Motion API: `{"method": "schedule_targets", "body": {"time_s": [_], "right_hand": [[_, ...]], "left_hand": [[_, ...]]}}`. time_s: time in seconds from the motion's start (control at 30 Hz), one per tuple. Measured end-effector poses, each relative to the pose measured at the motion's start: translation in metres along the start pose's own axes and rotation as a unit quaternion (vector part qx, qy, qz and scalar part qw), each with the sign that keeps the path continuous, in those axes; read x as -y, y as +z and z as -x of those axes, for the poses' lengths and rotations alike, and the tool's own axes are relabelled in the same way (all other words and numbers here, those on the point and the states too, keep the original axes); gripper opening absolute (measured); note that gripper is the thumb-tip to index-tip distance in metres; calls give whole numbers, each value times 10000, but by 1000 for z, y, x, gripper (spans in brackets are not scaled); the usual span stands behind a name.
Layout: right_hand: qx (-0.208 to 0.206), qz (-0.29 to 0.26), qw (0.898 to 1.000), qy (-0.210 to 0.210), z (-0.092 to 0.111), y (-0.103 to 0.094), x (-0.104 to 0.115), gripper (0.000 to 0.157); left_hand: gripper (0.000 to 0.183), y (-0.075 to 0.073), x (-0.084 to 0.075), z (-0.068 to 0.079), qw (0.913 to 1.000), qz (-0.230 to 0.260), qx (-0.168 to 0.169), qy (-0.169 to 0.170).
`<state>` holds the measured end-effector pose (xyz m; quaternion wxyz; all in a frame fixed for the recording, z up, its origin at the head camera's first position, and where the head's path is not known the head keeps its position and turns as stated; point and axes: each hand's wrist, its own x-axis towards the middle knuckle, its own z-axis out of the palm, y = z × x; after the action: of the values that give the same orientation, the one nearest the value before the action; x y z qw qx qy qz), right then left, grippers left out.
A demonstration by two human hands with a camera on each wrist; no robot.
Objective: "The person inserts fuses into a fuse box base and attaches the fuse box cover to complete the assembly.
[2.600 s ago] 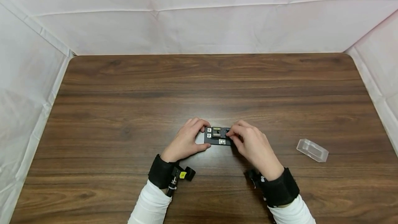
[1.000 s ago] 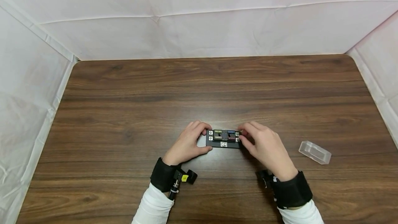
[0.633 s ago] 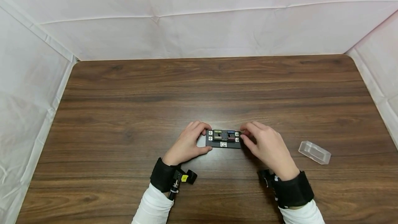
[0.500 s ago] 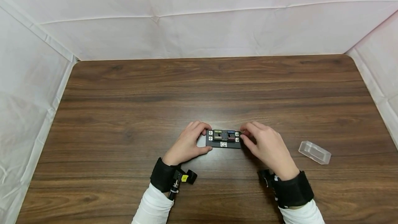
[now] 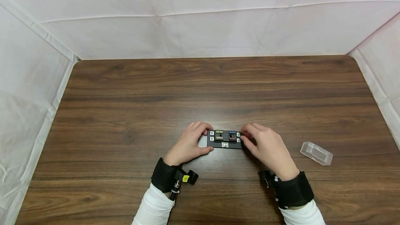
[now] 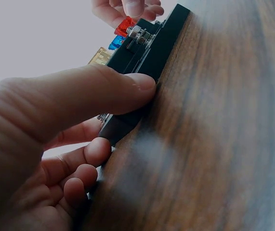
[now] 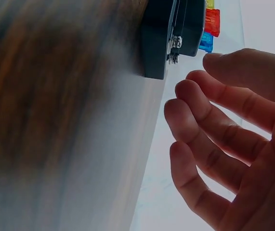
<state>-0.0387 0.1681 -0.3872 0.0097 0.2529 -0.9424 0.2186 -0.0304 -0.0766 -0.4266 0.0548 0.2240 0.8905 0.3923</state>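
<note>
A black fuse block (image 5: 225, 145) lies flat on the table, with screw terminals along its edges. Colored blade fuses stand in it: a red fuse (image 6: 125, 26), a blue fuse (image 6: 115, 43) and a yellow fuse (image 6: 99, 56) show in the left wrist view. My left hand (image 5: 186, 144) grips the block's left end, thumb on the near side and fingers at the far side. My right hand (image 5: 268, 145) hovers by the right end. In the right wrist view its fingers (image 7: 188, 118) are loosely bent, apart from the block, and nothing shows between them.
A clear plastic cover (image 5: 316, 153) lies on the brown wooden table (image 5: 125, 107), right of my right hand. White cloth walls (image 5: 203, 34) enclose the back and both sides. Each wrist wears a black strap with a small camera.
My right hand has moved off the fuses on the block's right half to beside its right end, uncovering them. The left hand keeps its grip. Little differs over the last second.
</note>
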Motion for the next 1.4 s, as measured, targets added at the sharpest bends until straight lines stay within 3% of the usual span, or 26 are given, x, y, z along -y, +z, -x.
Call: {"method": "schedule_targets", "body": {"time_s": [1.4], "right_hand": [[286, 57, 9994, 160, 0, 4, 0, 10]], "left_hand": [[46, 2, 1, -1, 10000, -34, -50, 72]]}}
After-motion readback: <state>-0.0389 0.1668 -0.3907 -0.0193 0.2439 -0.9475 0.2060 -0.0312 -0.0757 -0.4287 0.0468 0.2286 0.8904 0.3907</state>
